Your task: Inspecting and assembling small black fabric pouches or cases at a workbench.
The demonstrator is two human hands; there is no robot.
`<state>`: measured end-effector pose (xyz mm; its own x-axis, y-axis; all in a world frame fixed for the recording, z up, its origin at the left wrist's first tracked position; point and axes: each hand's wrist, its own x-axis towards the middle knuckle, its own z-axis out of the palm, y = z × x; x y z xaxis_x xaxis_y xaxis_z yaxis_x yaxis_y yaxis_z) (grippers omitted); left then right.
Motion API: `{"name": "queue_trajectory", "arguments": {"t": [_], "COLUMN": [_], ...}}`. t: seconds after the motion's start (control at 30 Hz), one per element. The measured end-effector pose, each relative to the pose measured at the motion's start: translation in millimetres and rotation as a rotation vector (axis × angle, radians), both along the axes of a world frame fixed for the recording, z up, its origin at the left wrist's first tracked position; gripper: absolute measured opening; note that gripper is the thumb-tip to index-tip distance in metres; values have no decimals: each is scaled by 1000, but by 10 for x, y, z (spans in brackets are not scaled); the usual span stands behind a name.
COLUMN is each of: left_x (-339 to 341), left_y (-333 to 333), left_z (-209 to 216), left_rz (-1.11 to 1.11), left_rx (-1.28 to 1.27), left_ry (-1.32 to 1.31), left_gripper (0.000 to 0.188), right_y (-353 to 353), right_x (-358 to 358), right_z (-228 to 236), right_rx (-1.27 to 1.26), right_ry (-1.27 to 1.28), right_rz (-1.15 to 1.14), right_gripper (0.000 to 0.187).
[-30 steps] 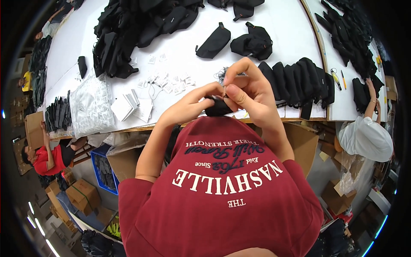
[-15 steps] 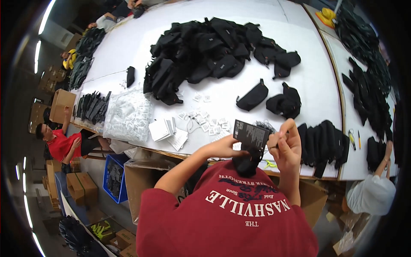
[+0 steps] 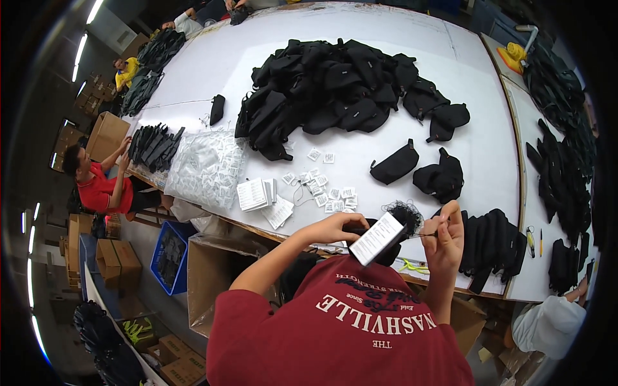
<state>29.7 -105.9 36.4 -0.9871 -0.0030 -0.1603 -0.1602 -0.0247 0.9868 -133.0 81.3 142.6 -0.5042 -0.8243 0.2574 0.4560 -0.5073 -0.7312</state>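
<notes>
In front of my chest, my left hand [image 3: 336, 229] is closed around a black pouch [image 3: 388, 255], most of it hidden behind a white printed hang tag [image 3: 378, 239]. The tag is tilted, its printed side up, beside my left fingertips. To the right, my right hand [image 3: 444, 237] is raised, with thumb and fingers pinching a thin black string [image 3: 425, 235] that runs toward the tag. A tangle of black strings [image 3: 404, 215] lies on the table just beyond the tag.
A big heap of black pouches [image 3: 335, 83] covers the table's middle. Small white labels [image 3: 315, 186], stacked cards [image 3: 254, 195] and a clear bag of packets [image 3: 207, 168] are left. Lined-up pouches [image 3: 492, 241] lie right. A co-worker in red [image 3: 106, 186] works at the left edge.
The card by my left hand showed a black face; a white printed face shows now. My right hand has moved slightly right and down, string pinched. The view has shifted a little.
</notes>
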Motion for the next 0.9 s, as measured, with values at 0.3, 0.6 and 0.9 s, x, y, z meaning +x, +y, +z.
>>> {"name": "queue_trajectory", "arguments": {"t": [0.3,0.6,0.9], "left_x": [114,160,125], "left_y": [201,197,278], "left_z": [4,-59,-106], "left_rz": [52,154,210], "left_rx": [-95,45,-203], "left_ry": [-89,-108,27], "left_gripper": [22,25,20], "right_y": [10,27,98], "right_x": [-39,-16,-17], "right_z": [-77,-105,-129], "right_rx": [33,48,58], "right_ry": [-21,-35,-41], "right_rz": [-11,-5,-36], "right_gripper": [14,13,13]}}
